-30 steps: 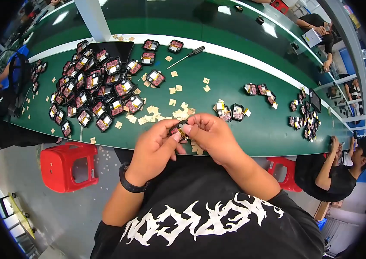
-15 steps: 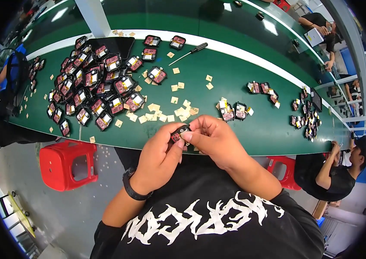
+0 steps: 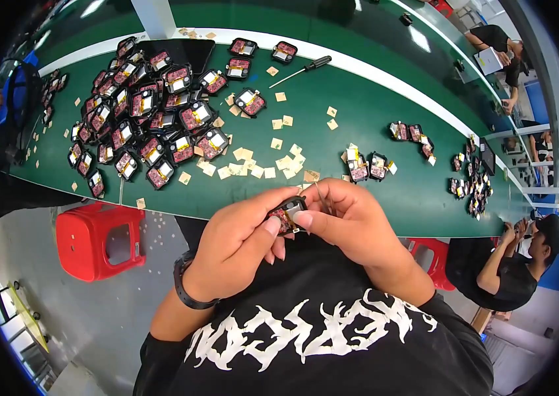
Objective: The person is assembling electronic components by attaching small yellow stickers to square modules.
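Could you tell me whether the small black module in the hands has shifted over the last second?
Barely: the small black module has dropped slightly toward the person's chest, just below the green table's near edge, pinched by left hand and right hand.

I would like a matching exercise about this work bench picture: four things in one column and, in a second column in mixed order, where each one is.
Things:
1. screwdriver
2. red stool
3. small black part
4. big pile of black parts

Places:
A. held between the left hand and the right hand
B. on the left side of the green table
C. on the floor below the table's near edge, left
D. lying near the table's far white stripe

Pairs: 1-D, 2-C, 3-A, 4-B
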Demonstrator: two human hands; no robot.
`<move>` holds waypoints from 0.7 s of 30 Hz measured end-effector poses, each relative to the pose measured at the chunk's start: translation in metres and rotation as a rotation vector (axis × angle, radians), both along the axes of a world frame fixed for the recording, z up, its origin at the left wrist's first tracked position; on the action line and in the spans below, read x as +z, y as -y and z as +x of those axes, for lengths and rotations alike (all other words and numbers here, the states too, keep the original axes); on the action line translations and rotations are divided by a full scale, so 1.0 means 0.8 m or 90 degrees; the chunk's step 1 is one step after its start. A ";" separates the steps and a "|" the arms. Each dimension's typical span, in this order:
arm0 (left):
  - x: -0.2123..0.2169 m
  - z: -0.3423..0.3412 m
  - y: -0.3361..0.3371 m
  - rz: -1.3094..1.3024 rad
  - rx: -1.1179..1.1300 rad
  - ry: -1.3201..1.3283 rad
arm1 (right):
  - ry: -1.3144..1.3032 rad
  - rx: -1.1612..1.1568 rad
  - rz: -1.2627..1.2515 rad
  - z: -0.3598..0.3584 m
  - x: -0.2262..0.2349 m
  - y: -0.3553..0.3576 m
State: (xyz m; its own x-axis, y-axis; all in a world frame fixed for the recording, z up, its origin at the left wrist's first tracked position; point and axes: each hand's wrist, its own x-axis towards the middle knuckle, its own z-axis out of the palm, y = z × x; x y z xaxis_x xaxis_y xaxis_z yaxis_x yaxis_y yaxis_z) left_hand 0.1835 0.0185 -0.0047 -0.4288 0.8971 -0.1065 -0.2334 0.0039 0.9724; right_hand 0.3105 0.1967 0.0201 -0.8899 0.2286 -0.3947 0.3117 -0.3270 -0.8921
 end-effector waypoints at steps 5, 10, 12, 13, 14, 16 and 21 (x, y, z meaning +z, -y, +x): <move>-0.004 -0.005 0.002 0.047 -0.006 -0.131 | -0.054 -0.016 0.009 0.002 -0.008 0.003; -0.004 -0.006 0.002 0.031 0.020 -0.215 | 0.010 0.022 0.086 0.006 -0.002 -0.005; 0.000 -0.010 0.002 0.016 0.024 -0.242 | -0.037 0.003 0.235 0.018 -0.007 -0.017; 0.000 -0.015 0.001 -0.005 0.057 -0.227 | -0.081 -0.022 0.384 0.022 -0.009 -0.025; -0.001 -0.019 0.005 -0.031 0.098 -0.212 | -0.007 -0.020 0.583 0.021 0.010 -0.031; -0.006 -0.028 0.009 -0.016 0.211 -0.158 | 0.009 -0.083 0.811 0.036 0.001 -0.050; 0.009 -0.103 0.018 -0.147 0.509 -0.502 | 0.083 -0.076 0.878 0.073 -0.017 -0.082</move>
